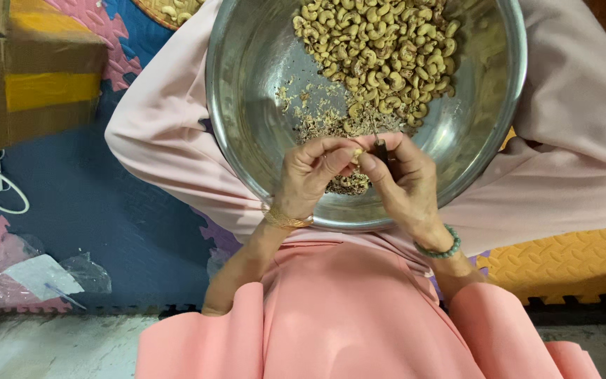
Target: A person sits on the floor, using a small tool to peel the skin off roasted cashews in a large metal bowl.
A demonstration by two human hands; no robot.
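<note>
I sit with a big shiny metal bowl (247, 84) on my lap, and I tell where things are from this bowl

My left hand (310, 172) and my right hand (405, 179) are close together over the near side of the bowl, with the fingertips almost touching. My left fingers pinch one small pale cashew nut (356, 154). My right fingers are closed on a thin dark little knife (380, 149), and its tip points at the nut. So both hands are shut, one on the nut and one on the tool

At the far side of the bowl there is a big heap of cashew nuts (380, 49). In the middle, and right under my hands, there is a small pile of brown skin bits (331, 123)

I think I am in the middle of the job, scraping the skin off this one nut. The heap looks big, so a lot may be left, but I cannot tell which nuts are clean already

The next move needs care, I think. The knife has to slide just under the thin skin, softly, so the nut does not break and my left thumb is not cut

Left of the bowl, on the blue mat (106, 203), there is a cardboard box (29, 84)
</note>
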